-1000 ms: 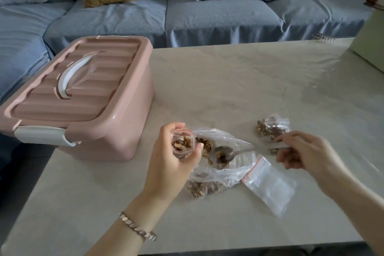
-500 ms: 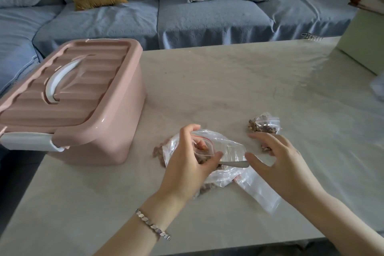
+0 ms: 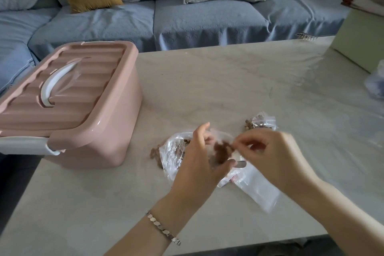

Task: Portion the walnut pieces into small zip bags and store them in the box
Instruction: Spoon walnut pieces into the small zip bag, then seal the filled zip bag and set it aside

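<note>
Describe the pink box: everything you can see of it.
The box is glossy pink plastic, rectangular with rounded corners, and stands upright near the left edge of the table. Its ribbed lid is on. A curved white handle lies flat in a recess in the lid, and a white latch is folded down at the near end. Nothing rests on it, and only the table touches it. What is inside is hidden.
</note>
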`<state>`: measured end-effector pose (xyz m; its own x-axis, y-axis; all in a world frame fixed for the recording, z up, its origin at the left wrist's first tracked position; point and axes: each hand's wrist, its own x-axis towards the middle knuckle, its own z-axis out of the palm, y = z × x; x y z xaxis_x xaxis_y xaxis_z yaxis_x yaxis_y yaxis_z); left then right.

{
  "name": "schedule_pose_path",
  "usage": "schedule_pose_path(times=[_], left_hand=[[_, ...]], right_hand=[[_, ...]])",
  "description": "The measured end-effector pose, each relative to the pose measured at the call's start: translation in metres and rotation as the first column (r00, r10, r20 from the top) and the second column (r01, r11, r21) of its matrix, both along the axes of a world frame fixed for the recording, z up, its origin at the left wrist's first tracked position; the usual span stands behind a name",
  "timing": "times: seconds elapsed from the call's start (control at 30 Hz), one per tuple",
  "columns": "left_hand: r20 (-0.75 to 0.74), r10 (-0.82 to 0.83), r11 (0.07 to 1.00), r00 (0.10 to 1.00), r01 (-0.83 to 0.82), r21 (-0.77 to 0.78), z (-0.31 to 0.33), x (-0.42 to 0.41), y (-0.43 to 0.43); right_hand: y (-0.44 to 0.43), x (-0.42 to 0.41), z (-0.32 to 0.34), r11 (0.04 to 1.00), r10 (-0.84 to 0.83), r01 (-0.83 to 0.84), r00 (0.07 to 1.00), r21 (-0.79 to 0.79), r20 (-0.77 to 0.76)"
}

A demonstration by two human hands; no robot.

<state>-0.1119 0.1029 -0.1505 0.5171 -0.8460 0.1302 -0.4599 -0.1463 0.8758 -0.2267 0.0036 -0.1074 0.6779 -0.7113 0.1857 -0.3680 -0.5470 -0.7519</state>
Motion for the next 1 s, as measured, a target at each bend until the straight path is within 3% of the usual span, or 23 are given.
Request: schedule_pose_path(times=[0.13, 0.27, 0.4, 0.6, 0.67, 0.73, 0.77, 0.8, 0.9, 1.0], left_hand=[[0.139, 0.009, 0.992, 0.990, -0.027, 0.126, -0.002, 0.011, 0.010], [0.424, 0.121, 0.977, 0.898, -0.182, 0.107, -0.024, 0.023, 0.019], [0.418, 0.235, 0.909, 0.877, -0.351, 0.225, -0.034, 0.027, 0.024], [0.280, 0.196, 0.911, 0.940, -0.280, 0.303, -0.031, 0.028, 0.030], [0.267, 0.197, 0.916, 0.943, -0.274, 0.293, -0.030, 0.027, 0.029], [0.258, 0.206, 0.923, 0.944, -0.275, 0.270, -0.030, 0.026, 0.028], [0.257, 0.207, 0.926, 0.944, -0.274, 0.259, -0.030, 0.026, 0.028], [0.256, 0.207, 0.929, 0.944, -0.272, 0.252, -0.031, 0.027, 0.028], [0.269, 0.201, 0.933, 0.942, -0.267, 0.240, -0.033, 0.028, 0.030], [0.288, 0.188, 0.943, 0.939, -0.255, 0.215, -0.032, 0.029, 0.033]], right_hand=[[-0.048, -0.007, -0.009, 0.961, -0.272, 0.275, 0.958, -0.024, 0.095], [-0.089, -0.005, -0.044, 0.906, -0.416, 0.415, 0.909, 0.082, 0.006], [-0.106, 0.001, -0.080, 0.877, -0.439, 0.445, 0.895, 0.183, -0.074], [-0.103, -0.011, -0.090, 0.874, -0.452, 0.473, 0.876, 0.113, -0.170], [-0.094, -0.018, -0.085, 0.876, -0.475, 0.483, 0.865, 0.009, -0.158], [-0.077, -0.024, -0.081, 0.899, -0.428, 0.406, 0.895, -0.164, -0.125], [-0.070, -0.026, -0.081, 0.929, -0.349, 0.314, 0.919, -0.197, -0.182], [-0.063, -0.027, -0.083, 0.962, -0.254, 0.210, 0.920, -0.172, -0.298], [-0.052, -0.030, -0.098, 0.999, -0.037, 0.042, 0.779, -0.006, -0.626], [-0.048, -0.028, -0.108, 0.994, -0.080, 0.106, 0.800, 0.010, -0.594]])
